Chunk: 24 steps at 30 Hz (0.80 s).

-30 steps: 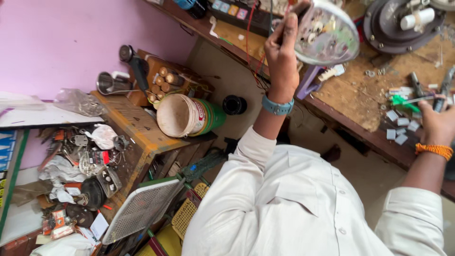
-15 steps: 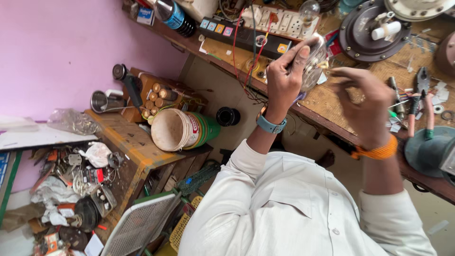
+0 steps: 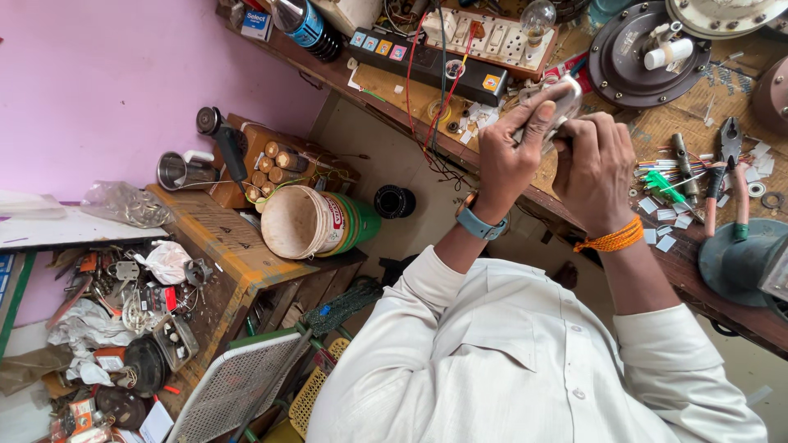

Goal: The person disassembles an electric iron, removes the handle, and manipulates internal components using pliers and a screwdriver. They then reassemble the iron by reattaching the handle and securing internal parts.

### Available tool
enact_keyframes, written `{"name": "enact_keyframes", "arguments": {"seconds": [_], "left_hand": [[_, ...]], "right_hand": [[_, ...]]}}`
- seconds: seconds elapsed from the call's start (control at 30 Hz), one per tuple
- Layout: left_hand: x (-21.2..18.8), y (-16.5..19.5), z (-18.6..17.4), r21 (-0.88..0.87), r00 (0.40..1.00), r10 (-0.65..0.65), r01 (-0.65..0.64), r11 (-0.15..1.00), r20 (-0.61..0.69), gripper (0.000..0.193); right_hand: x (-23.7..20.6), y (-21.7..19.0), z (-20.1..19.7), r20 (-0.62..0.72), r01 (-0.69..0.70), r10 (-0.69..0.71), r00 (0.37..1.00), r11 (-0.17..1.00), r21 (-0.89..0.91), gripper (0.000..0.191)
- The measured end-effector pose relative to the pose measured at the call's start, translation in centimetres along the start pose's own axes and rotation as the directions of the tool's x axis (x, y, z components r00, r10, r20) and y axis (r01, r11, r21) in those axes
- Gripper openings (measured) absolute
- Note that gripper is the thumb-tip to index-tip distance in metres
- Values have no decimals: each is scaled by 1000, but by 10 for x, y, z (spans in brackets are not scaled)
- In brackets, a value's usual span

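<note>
Both hands met over the edge of the wooden surface (image 3: pixel 394 86); the left hand (image 3: pixel 507 156), with a blue watch on its wrist, had its fingers (image 3: pixel 538 115) curled around a small clear glass piece (image 3: pixel 565 92), seemingly a bulb or lamp cover, though most of it was hidden and its kind could not be told for sure; the right hand (image 3: pixel 593 168), an orange thread at its wrist, was clenched just beside the left and touching it, apparently gripping the lower part of the same piece, probably so that one hand could steady it while the other worked on it; the piece was held up off the surface, near the person's chest line, likely to keep it free of the clutter. A black power strip (image 3: pixel 427 64) with red and black wires lay just behind the hands, with a clear light bulb (image 3: pixel 538 15) standing on a white switchboard beyond it; pliers with red handles (image 3: pixel 726 176) and a green screwdriver (image 3: pixel 661 182) lay to the right among small white scraps, close enough to crowd the right wrist; a round dark fan motor (image 3: pixel 648 53) sat farther back; a white bucket (image 3: pixel 316 221) lay tipped on a lower side bench (image 3: pixel 222 246), well apart from the hands.
</note>
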<state>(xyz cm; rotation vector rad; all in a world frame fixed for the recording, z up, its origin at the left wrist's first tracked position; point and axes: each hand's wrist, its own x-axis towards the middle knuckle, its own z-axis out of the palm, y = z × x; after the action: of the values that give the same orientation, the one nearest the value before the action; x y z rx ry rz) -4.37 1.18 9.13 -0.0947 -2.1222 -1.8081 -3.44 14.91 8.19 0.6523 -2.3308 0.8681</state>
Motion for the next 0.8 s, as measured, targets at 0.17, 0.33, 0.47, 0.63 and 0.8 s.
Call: {"name": "enact_keyframes", "arguments": {"seconds": [0.17,0.33,0.47,0.63,0.8], "left_hand": [[15,-12,-2,21,969,-211,215,976,-125,31],[13,-16,-28,-290,965,-41,-37,956,-258,28],[-3,-15,-15,-446,977,-120,30,895,-175,32],[-34,-14,10,-613,972,-235,191,767,10,36],[-57,-10,23,-597,966,-254,235,767,55,38]], "right_hand": [[-36,-16,3,-44,-115,120,992,988,105,12],[-56,68,-51,267,-317,733,626,-73,946,28],[-77,57,-40,264,-443,410,873,443,780,21],[-64,26,-36,154,-465,516,842,553,691,23],[-63,13,-50,167,-513,611,774,450,731,24]]}}
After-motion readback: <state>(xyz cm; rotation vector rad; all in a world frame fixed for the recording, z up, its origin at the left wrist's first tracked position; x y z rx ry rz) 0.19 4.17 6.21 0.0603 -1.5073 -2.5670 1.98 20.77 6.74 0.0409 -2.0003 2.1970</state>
